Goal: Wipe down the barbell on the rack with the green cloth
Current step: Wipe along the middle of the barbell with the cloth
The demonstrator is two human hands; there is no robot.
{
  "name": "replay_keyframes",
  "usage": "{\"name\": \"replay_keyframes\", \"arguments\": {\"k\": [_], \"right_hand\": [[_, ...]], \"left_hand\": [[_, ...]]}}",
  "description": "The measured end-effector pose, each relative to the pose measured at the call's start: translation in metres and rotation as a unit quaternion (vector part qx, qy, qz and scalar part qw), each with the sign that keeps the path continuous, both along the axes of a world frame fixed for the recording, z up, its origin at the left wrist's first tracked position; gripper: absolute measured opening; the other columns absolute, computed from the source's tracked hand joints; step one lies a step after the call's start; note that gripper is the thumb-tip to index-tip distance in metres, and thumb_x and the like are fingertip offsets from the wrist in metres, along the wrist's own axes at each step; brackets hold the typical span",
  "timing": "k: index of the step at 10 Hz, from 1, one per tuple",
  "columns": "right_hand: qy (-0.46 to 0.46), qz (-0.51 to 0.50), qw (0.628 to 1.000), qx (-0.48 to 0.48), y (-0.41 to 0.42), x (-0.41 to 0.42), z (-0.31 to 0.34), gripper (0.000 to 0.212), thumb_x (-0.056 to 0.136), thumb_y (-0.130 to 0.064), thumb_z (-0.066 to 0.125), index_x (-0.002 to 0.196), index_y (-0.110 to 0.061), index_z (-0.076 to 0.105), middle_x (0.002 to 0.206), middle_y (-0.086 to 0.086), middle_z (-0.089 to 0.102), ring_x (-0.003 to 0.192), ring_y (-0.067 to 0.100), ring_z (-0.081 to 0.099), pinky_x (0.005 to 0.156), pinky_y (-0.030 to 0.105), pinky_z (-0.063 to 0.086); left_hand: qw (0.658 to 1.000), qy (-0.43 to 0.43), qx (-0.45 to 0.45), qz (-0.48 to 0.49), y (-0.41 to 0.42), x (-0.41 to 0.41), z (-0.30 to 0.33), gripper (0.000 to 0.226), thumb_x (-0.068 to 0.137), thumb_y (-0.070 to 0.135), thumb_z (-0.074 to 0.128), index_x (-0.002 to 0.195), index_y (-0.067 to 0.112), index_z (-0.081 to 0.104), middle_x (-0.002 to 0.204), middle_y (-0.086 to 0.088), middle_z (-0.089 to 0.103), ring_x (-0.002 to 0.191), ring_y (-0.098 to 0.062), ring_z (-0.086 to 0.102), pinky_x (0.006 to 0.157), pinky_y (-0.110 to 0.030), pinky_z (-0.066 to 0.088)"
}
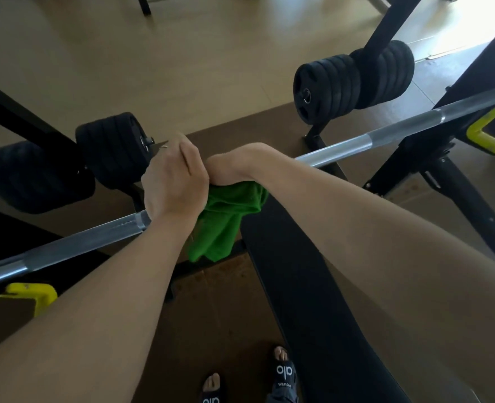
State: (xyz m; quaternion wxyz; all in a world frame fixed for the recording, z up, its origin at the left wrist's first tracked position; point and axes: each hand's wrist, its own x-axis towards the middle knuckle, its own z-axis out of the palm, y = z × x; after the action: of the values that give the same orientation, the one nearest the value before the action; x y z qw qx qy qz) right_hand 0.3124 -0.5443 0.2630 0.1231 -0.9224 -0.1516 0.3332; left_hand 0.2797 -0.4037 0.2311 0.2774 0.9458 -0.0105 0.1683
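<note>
Your two hands meet at the middle of the frame, side by side on the bar, which runs as a long diagonal from the lower left edge up to the upper right edge. Your left hand curls over the bar with its fingers wrapped down the far side, a ring showing on one finger. Your right hand sits just beside it, touching it, wrist bent and fingers closed around the cloth at the bar; the fingertips themselves are hidden. The cloth bunches under the right hand and hangs down below the bar in folds toward the centre of the frame.

The bar rests on yellow hooks, one at the lower left and one at the right edge, both on the black rack. A black bench runs from under the cloth down to the bottom of the frame. Black plates are stacked on a peg at the upper right, and more plates sit at the left, behind the hands. Your feet in black sandals show at the bottom centre, beside the bench
</note>
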Motion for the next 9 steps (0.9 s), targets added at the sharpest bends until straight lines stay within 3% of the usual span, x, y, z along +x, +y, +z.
{"name": "replay_keyframes", "arguments": {"k": [1, 2, 3, 4, 5, 6, 7, 8, 9], "right_hand": [[-0.057, 0.023, 0.998, -0.006, 0.022, -0.017, 0.0, 0.032, 0.109, -0.032, 0.028, 0.095, -0.019, 0.054, 0.092, -0.004, 0.059, 0.088, 0.021, 0.056, 0.081, 0.04, 0.042], [-0.243, 0.032, 0.968, -0.047, 0.004, -0.04, -0.003, 0.041, 0.109, -0.032, 0.026, 0.071, -0.022, 0.035, 0.068, -0.003, 0.053, 0.063, 0.022, 0.057, 0.067, 0.04, 0.046], [-0.337, 0.04, 0.928, -0.151, -0.071, -0.045, -0.014, 0.025, 0.101, -0.024, 0.034, 0.077, -0.018, 0.033, 0.055, 0.0, 0.045, 0.046, 0.021, 0.049, 0.054, 0.037, 0.05], [-0.391, -0.072, 0.903, -0.165, -0.152, -0.038, -0.02, 0.044, 0.1, -0.032, 0.02, 0.07, -0.014, 0.046, 0.051, 0.002, 0.045, 0.046, 0.025, 0.048, 0.054, 0.036, 0.046], [-0.445, -0.129, 0.876, -0.135, -0.172, -0.032, -0.034, 0.051, 0.102, -0.034, 0.018, 0.062, -0.017, 0.043, 0.051, 0.004, 0.048, 0.047, 0.026, 0.046, 0.058, 0.04, 0.047], [-0.472, -0.199, 0.851, -0.116, -0.16, -0.036, -0.042, 0.051, 0.105, -0.027, 0.033, 0.056, -0.017, 0.045, 0.047, 0.006, 0.052, 0.042, 0.024, 0.043, 0.057, 0.035, 0.038], [-0.44, -0.157, 0.873, -0.141, -0.128, -0.041, -0.035, 0.053, 0.106, -0.032, 0.032, 0.061, -0.012, 0.051, 0.047, -0.003, 0.049, 0.04, 0.017, 0.043, 0.057, 0.03, 0.032], [-0.376, -0.046, 0.916, -0.136, -0.053, -0.051, -0.028, 0.042, 0.103, -0.043, 0.039, 0.07, -0.017, 0.044, 0.054, -0.005, 0.048, 0.043, 0.013, 0.044, 0.051, 0.029, 0.032], [-0.4, 0.002, 0.91, -0.105, -0.022, -0.05, -0.028, 0.037, 0.107, -0.035, 0.036, 0.082, -0.018, 0.057, 0.054, -0.009, 0.043, 0.041, 0.015, 0.044, 0.049, 0.03, 0.038]], "left_hand": [[1.0, -0.003, 0.019, -0.001, 0.001, 0.002, -0.004, 0.032, 0.104, 0.02, 0.024, 0.084, 0.012, 0.047, 0.072, -0.006, 0.052, 0.063, -0.026, 0.049, 0.058, -0.036, 0.039], [0.999, 0.001, 0.028, -0.025, 0.002, 0.002, -0.005, 0.037, 0.106, 0.022, 0.024, 0.077, 0.013, 0.047, 0.059, 0.001, 0.043, 0.049, -0.018, 0.042, 0.048, -0.03, 0.034], [0.998, -0.006, 0.047, -0.05, -0.002, 0.001, -0.006, 0.04, 0.105, 0.021, 0.024, 0.07, 0.017, 0.044, 0.053, 0.005, 0.037, 0.043, -0.012, 0.036, 0.043, -0.025, 0.026], [0.995, -0.005, 0.086, -0.06, -0.006, 0.001, -0.004, 0.042, 0.103, 0.026, 0.02, 0.069, 0.019, 0.044, 0.052, 0.006, 0.036, 0.041, -0.01, 0.036, 0.043, -0.024, 0.027], [0.992, -0.001, 0.104, -0.066, -0.005, 0.001, -0.005, 0.04, 0.103, 0.026, 0.021, 0.066, 0.024, 0.037, 0.052, 0.006, 0.036, 0.041, -0.011, 0.035, 0.046, -0.024, 0.027], [0.99, 0.001, 0.122, -0.068, -0.008, -0.001, -0.005, 0.039, 0.102, 0.027, 0.022, 0.069, 0.021, 0.042, 0.053, 0.001, 0.042, 0.042, -0.018, 0.039, 0.047, -0.027, 0.031], [0.987, 0.0, 0.14, -0.079, -0.013, -0.001, -0.005, 0.044, 0.102, 0.03, 0.02, 0.07, 0.017, 0.046, 0.053, -0.003, 0.046, 0.04, -0.021, 0.043, 0.042, -0.027, 0.036], [0.987, 0.0, 0.14, -0.082, -0.013, 0.0, -0.004, 0.043, 0.103, 0.029, 0.022, 0.068, 0.016, 0.045, 0.052, -0.001, 0.043, 0.039, -0.021, 0.042, 0.043, -0.027, 0.036], [0.988, 0.01, 0.137, -0.074, -0.011, 0.001, -0.006, 0.044, 0.103, 0.029, 0.024, 0.069, 0.014, 0.047, 0.054, -0.004, 0.046, 0.042, -0.028, 0.048, 0.043, -0.036, 0.046]]}}
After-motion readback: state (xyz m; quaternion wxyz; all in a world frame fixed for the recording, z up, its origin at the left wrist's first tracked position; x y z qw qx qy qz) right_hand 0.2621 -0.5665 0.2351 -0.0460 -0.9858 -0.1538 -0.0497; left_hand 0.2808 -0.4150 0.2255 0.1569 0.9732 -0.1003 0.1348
